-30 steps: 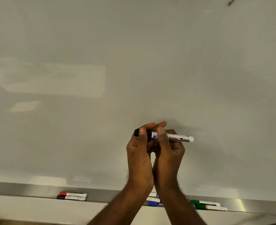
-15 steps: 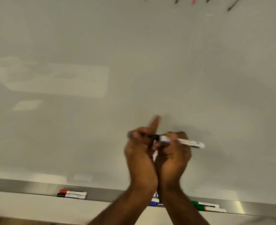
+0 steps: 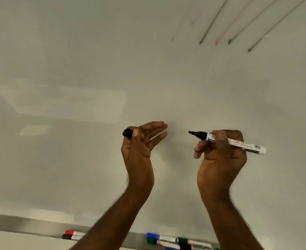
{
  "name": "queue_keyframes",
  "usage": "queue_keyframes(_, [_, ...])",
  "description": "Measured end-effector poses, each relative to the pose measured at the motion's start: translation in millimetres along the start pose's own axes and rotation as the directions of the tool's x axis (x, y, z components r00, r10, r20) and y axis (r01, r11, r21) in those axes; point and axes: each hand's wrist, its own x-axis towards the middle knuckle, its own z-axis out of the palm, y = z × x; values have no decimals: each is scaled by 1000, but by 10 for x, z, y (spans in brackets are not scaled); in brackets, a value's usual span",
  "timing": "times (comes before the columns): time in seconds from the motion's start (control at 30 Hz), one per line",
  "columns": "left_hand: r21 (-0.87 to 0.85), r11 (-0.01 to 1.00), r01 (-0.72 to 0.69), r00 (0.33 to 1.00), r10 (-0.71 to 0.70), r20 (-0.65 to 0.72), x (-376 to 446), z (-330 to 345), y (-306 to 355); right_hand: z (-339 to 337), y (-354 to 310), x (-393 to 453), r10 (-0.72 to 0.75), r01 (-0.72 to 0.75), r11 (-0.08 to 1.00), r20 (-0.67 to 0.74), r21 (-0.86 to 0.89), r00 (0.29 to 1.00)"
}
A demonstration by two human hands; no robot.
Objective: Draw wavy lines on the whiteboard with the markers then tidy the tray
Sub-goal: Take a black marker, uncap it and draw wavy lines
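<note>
A large whiteboard (image 3: 148, 78) fills the view. My right hand (image 3: 220, 156) grips an uncapped black marker (image 3: 238, 143), its chisel tip pointing left, close in front of the board. My left hand (image 3: 139, 141) pinches the black cap (image 3: 127, 133) between thumb and forefinger, the other fingers stretched out to the right. The two hands are apart, at about the same height. Below runs the metal tray (image 3: 31, 224), with a red marker (image 3: 74, 232) and a black marker (image 3: 72, 237) at its left.
Several straight red and dark lines (image 3: 218, 24) slant across the board's upper right. More markers, blue (image 3: 157, 237) and green (image 3: 184, 241) among them, lie in the tray between my forearms. The board's middle and left bear only reflections.
The hands were together on the capped marker. The cap has come off; my left hand moved left with it and my right hand moved right with the marker. The view tilted up.
</note>
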Motion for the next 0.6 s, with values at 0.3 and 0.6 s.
queue_keyframes(0.3, [289,784,-549,805,405,433,904,326,802,529,-498,874,-283,296,952,151,-73,947])
queue_keyframes(0.6, [353,354,-866,500,633,591,2039,679,1435,1144,-988,1536,-460,498,862,265,-97,847])
